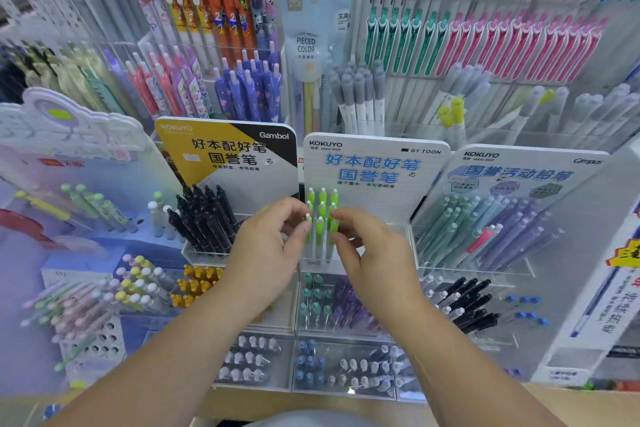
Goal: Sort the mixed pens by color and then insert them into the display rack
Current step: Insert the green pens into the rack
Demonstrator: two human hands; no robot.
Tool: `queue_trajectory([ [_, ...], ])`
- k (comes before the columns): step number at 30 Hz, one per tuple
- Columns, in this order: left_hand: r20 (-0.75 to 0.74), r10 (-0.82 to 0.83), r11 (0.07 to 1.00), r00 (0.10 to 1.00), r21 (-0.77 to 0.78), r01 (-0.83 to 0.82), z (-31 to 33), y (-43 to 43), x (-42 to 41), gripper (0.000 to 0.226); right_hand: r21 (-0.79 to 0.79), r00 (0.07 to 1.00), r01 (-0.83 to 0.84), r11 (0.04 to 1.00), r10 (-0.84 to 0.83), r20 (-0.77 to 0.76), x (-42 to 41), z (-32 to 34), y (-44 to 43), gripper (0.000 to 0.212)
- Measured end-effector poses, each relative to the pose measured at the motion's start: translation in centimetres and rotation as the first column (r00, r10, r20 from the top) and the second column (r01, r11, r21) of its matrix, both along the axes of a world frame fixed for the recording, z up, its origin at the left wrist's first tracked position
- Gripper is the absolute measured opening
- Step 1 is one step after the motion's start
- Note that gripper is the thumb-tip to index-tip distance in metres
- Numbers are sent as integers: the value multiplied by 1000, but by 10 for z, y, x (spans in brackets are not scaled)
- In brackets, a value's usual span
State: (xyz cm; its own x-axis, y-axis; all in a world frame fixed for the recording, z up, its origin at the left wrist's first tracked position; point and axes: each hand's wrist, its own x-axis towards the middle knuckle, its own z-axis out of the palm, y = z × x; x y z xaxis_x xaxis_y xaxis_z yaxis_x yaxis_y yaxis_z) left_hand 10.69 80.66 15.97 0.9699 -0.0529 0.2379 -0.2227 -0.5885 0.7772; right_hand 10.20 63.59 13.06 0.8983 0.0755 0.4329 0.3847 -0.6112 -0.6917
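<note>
Several lime-green pens (322, 204) stand upright in the clear display rack (381, 243) under the white KOKUYO card. My left hand (270, 246) pinches the top of a front-row green pen (309, 229) between thumb and forefinger. Fingertips of my right hand (367, 253) close on another green pen (334, 224) at the right of the same group. Both hands hide the lower parts of the front pens. The rest of this rack to the right holds no pens.
A rack of black pens (204, 215) stands just left, and a rack of teal and purple pencils (485, 229) with one pink one stands right. Lower trays hold yellow, teal, purple, blue and black pens. Tall pen displays fill the back wall.
</note>
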Motion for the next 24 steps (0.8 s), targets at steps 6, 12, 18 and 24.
queue_trajectory([
  [6,-23,4,1000,1000,16,-4,0,0,0,11,7,998,-1,1000,2,-62,0,-1,1,27],
  [12,-104,-50,996,993,68,57,2,11,-5,13,82,978,22,996,-5,-208,-11,9,-1,41],
  [18,-168,-122,992,978,25,127,0,45,-24,13,180,934,226,957,-161,-320,-50,14,-6,30],
  [24,-162,-318,942,934,56,330,-21,89,-56,12,266,823,520,812,-391,-412,-138,2,16,21],
])
